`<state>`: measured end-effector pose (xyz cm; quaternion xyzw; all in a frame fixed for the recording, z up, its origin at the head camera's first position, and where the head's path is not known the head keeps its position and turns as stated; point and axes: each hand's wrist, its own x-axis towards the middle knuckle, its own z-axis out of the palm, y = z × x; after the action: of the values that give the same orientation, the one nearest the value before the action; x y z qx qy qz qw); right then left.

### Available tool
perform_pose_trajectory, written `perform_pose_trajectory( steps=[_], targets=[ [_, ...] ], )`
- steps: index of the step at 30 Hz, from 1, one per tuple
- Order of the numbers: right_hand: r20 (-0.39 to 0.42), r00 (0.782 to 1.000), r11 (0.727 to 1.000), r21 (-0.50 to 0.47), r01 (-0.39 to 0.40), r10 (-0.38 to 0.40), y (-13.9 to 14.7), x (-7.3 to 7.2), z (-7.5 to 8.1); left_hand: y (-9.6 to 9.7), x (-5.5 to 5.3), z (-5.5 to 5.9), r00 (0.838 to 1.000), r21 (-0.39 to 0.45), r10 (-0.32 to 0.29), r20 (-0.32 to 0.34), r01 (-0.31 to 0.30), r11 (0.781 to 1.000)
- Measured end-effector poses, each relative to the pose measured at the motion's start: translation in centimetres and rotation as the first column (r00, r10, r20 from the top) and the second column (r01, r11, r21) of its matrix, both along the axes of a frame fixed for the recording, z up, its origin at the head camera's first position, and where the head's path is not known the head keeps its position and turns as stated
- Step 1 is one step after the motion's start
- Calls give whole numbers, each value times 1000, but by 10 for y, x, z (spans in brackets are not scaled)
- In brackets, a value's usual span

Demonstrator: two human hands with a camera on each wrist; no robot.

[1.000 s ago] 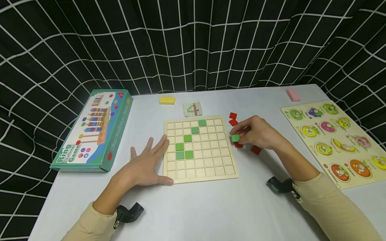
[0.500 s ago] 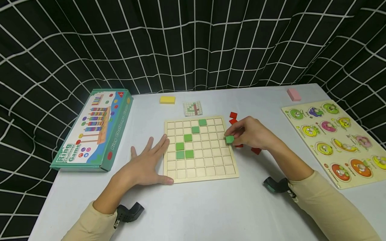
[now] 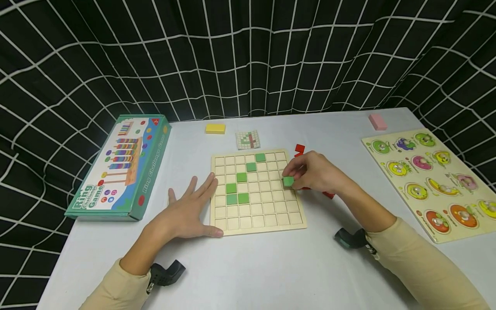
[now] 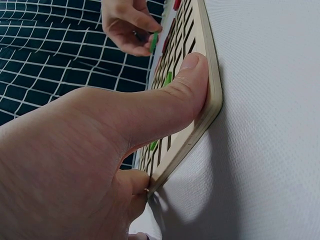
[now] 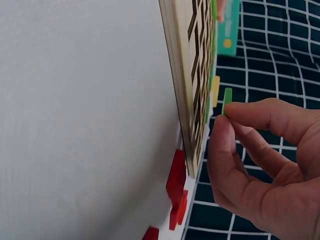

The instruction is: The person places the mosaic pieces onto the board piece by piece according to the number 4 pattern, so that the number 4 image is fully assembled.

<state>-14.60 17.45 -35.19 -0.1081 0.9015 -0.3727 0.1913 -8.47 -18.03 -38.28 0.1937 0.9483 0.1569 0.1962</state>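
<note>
A wooden grid board point(image 3: 271, 221) lies on the white table with several green square tiles point(image 3: 242, 177) set in its cells. My left hand point(image 3: 190, 211) rests spread on the board's left edge, thumb at the near left corner; in the left wrist view the thumb point(image 4: 165, 100) lies over the rim. Between thumb and fingertips my right hand point(image 3: 315, 172) pinches a green square tile point(image 3: 288, 181), held above the board's right edge. The right wrist view shows that tile point(image 5: 227, 100) edge-on, raised off the board. Red square tiles point(image 3: 300, 148) lie right of the board, partly hidden by the right hand.
A small pattern card point(image 3: 248, 140) and a yellow block point(image 3: 215, 129) lie behind the board. The ring game box point(image 3: 120, 168) stands at left. A fruit puzzle board point(image 3: 430, 185) and a pink block point(image 3: 377, 122) are at right.
My right hand has moved left with the green tile, from over the red tiles to over the board's right edge. The left hand has stayed in place.
</note>
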Motion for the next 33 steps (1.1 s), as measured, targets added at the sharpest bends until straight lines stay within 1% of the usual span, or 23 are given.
perform_pose_trajectory(
  steps=[5,11,15,20,26,33],
  targets=[
    [-4,1000,1000,-16,-23,23,-7,1,-1,0,0,0,1000,-3,-2,-2,2,1000],
    [59,998,999,-45,-13,16,-18,4,-2,0,0,1,1000,-3,-4,-1,4,1000],
    [66,997,997,-67,-31,35,-25,4,-5,1,0,1,1000,-6,-1,2,1,1000],
    [78,996,998,-45,-37,40,-34,5,-7,1,0,2,1000,-5,0,2,0,1000],
    [80,995,997,-54,-54,59,-42,6,-9,1,0,2,1000,-6,-2,0,2,1000],
    [90,994,998,-31,-56,59,-50,8,-11,1,0,2,1000,-10,-3,-3,3,1000]
  ],
)
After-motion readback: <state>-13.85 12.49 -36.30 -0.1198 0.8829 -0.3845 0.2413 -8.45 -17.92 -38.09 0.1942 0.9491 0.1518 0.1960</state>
